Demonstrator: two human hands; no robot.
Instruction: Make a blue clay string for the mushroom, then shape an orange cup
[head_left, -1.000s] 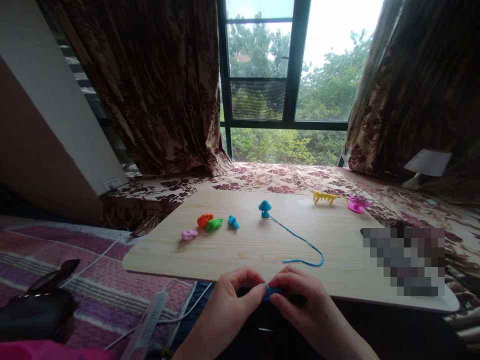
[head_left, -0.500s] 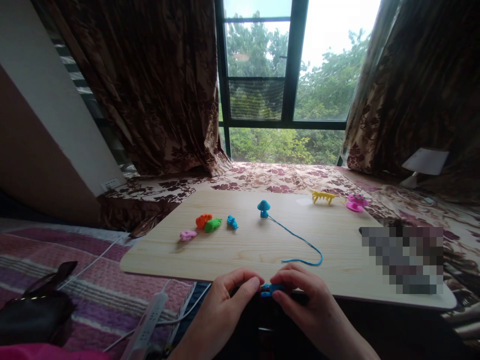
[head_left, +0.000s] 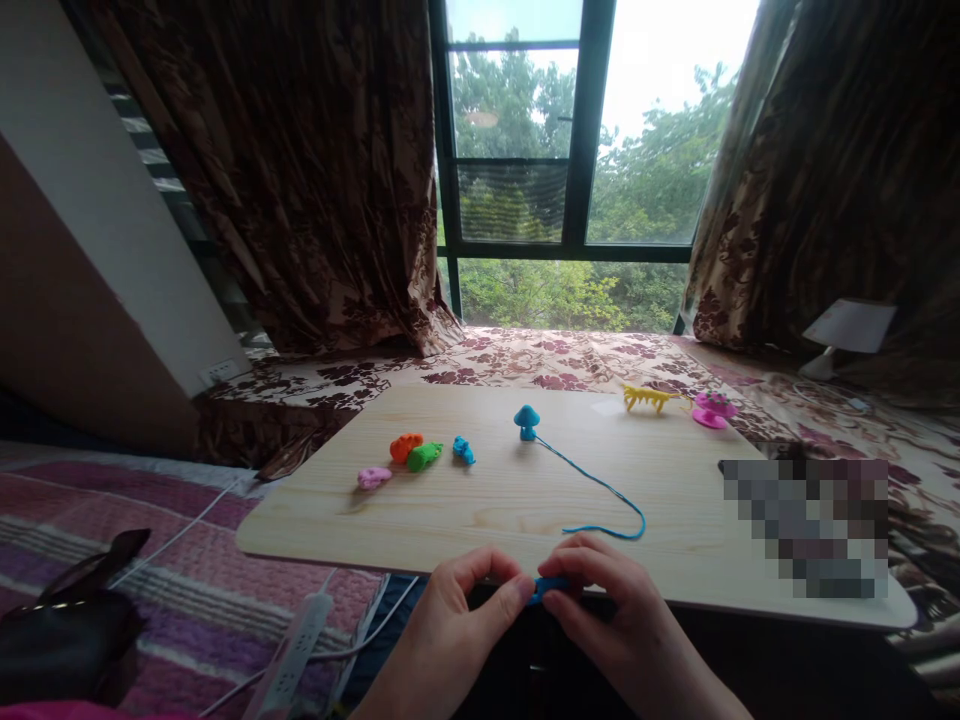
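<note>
A small piece of blue modelling clay (head_left: 546, 588) sits between my hands at the table's near edge. My right hand (head_left: 619, 600) pinches it with thumb and fingers. My left hand (head_left: 472, 610) has thumb and index finger closed on its left end. Part of the clay is hidden behind the fingertips. Farther up the table stands a blue clay mushroom (head_left: 527, 422), with a thin blue strand (head_left: 600, 482) curling from its base towards my right hand.
On the wooden table (head_left: 337, 510) lie orange (head_left: 405, 446), green (head_left: 425, 457), pink (head_left: 373, 478) and blue (head_left: 464, 450) clay lumps. A yellow comb-like piece (head_left: 646, 399) and a pink clay piece (head_left: 713, 409) are at the back right. A power strip (head_left: 296, 640) lies lower left.
Half a second ago my left fingertips were apart from the blue clay; now they press against it again. My right hand keeps its pinch. The other pieces stay where they were.
</note>
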